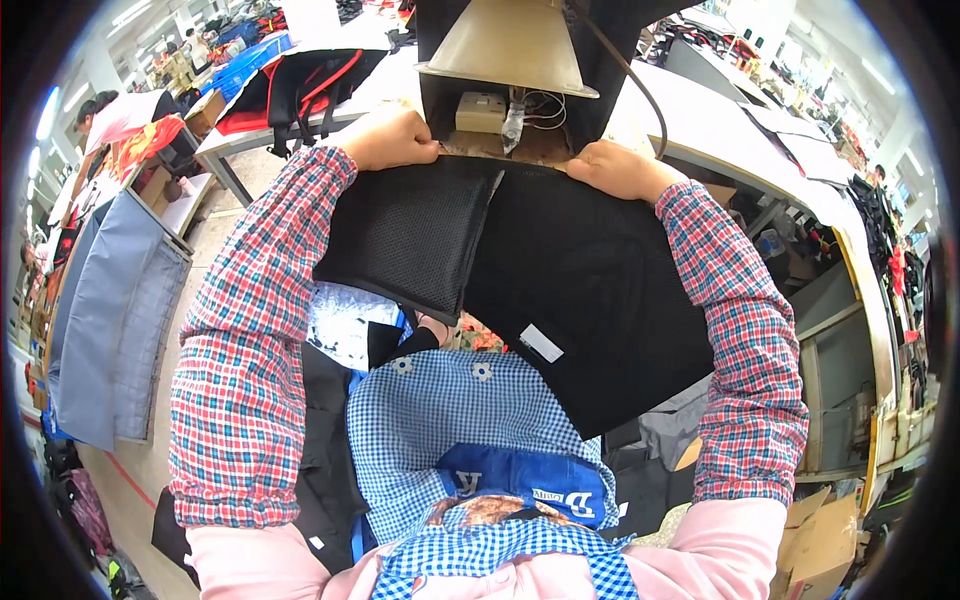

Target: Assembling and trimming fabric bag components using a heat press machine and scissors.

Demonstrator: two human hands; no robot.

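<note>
My left hand [392,140] grips the upper edge of a black fabric piece [590,270] at its left end, fingers curled. My right hand [615,172] pinches that edge farther right. A black mesh panel [395,235] lies over the left part of the fabric, and a blank-looking white label [541,342] sits lower right. The held edge is at a machine's narrow plate, below a flared metal hood [505,45], a switch box [480,112] and wires. The fabric hangs toward my checked blue apron [450,400].
Left, a table [230,150] holds black-and-red pieces [290,90]; a grey-blue sheet [105,310] drapes from another bench, with a co-worker [90,115] beyond. Right, a white worktable [720,140] has cluttered shelves underneath; cardboard boxes [815,545] stand lower right.
</note>
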